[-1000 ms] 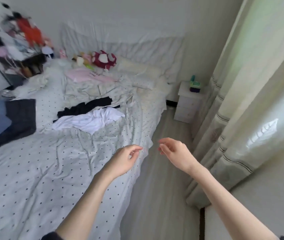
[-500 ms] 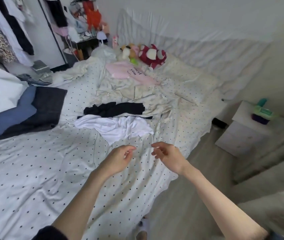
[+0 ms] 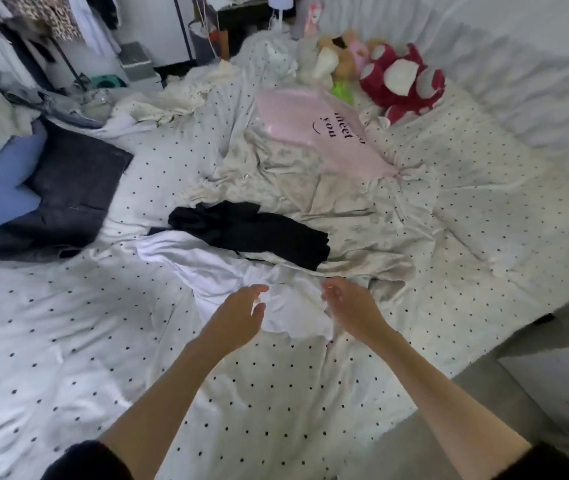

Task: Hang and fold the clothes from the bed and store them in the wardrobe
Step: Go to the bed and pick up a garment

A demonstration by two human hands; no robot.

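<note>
A crumpled white garment (image 3: 227, 271) lies in the middle of the dotted bed sheet (image 3: 68, 341). A black garment (image 3: 255, 230) lies just behind it, partly on top of it. My left hand (image 3: 238, 317) hovers over the white garment's near edge with relaxed, slightly spread fingers and holds nothing. My right hand (image 3: 349, 306) is at the garment's right near edge, fingers loosely curled; I cannot tell whether they touch the cloth. A dark folded garment (image 3: 75, 188) and a blue one (image 3: 2, 192) lie stacked at the left of the bed.
A pink pillow (image 3: 317, 133) with writing and plush toys (image 3: 397, 81) sit at the head of the bed. A clothes rack (image 3: 51, 32) with hanging clothes stands at the far left. Floor (image 3: 484, 393) shows at the right, beside the bed.
The view has swung left and down toward the bed. Both hands have come forward from above the sheet's edge to the near edge of the white garment.
</note>
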